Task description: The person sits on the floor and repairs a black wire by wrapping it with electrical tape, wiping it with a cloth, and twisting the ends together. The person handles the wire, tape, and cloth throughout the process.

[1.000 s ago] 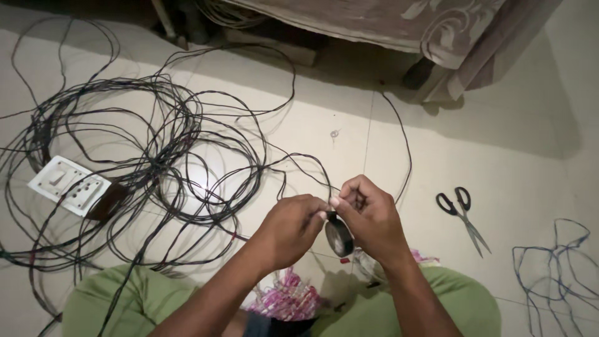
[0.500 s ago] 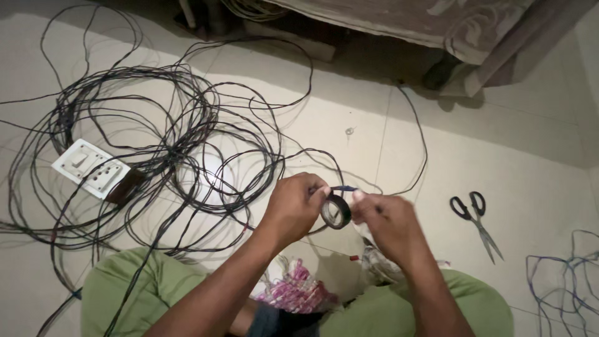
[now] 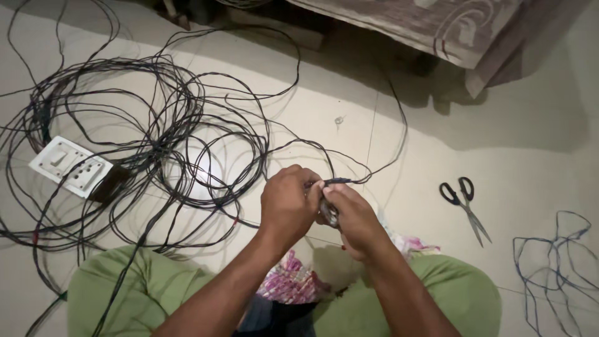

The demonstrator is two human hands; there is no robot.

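While both hands meet over the lap, left hand (image 3: 288,206) and right hand (image 3: 352,218) pinch a black wire (image 3: 340,181) (tape roll (image 3: 329,214) mostly hidden between them). Scissors (image 3: 465,206) lie on the floor (image 3: 511,162) well right; switch plate (image 3: 70,166) far left.

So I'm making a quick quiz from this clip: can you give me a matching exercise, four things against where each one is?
Things:
1. scissors
2. switch plate
3. tape roll
4. blue wire loop

Places:
A. between the left hand and right hand
B. far right of the floor, near the frame edge
C. on the floor, right of the hands
D. on the floor at left, among the black wire tangle

Pairs: 1-C, 2-D, 3-A, 4-B
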